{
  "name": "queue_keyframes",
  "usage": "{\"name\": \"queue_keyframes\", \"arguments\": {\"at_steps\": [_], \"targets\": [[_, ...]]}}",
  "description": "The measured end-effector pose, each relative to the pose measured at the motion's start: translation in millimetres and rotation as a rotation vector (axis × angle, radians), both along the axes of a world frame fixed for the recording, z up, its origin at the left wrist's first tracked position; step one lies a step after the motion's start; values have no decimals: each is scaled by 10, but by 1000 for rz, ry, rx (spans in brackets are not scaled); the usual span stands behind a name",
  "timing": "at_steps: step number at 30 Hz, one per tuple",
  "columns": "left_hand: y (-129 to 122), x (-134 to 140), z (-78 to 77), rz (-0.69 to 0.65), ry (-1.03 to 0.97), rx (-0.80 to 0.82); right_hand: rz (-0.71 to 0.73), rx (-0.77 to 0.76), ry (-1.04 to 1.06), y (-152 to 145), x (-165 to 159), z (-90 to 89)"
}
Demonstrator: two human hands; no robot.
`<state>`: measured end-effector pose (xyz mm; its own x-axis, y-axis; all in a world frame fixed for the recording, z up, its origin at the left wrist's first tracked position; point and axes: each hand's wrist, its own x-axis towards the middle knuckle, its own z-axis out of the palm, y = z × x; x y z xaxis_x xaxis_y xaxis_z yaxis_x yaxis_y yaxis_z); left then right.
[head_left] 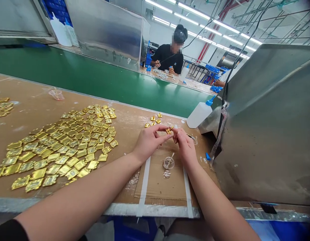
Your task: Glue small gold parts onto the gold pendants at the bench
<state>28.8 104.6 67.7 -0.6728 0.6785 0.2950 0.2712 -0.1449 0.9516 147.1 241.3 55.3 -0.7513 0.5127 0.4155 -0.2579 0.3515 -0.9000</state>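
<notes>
My left hand (149,138) pinches a gold piece (168,131), whether my right hand (185,144) grips it is unclear, and a slip could drop it toward the cup (169,163) this side of them.

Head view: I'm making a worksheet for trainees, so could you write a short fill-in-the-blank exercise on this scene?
1. The left hand, beside the right hand, pinches a small piece coloured ____.
2. The cap of the nearest bottle is ____.
3. The many flat pieces lie to the ____ of the cardboard sheet.

Missing words: gold; blue; left.
</notes>
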Motion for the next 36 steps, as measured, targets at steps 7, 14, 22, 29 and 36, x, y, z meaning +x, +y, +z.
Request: {"name": "queue_keyframes", "arguments": {"at_steps": [7,14,22,29,36], "targets": [[-11,-39,-5,16,11,9,21,134,-31,-54,34,55],[-2,-81,-6,76,120,-26,15,234,-54,-60,44,35],[26,-92,-40,125,145,-26,42,333,-139,-90,54,50],[23,-99,-29,136,142,-32,39,368,-147,-84,51,50],[26,-100,-57,79,56,-19,21,381,-120,-56,47,46]]}}
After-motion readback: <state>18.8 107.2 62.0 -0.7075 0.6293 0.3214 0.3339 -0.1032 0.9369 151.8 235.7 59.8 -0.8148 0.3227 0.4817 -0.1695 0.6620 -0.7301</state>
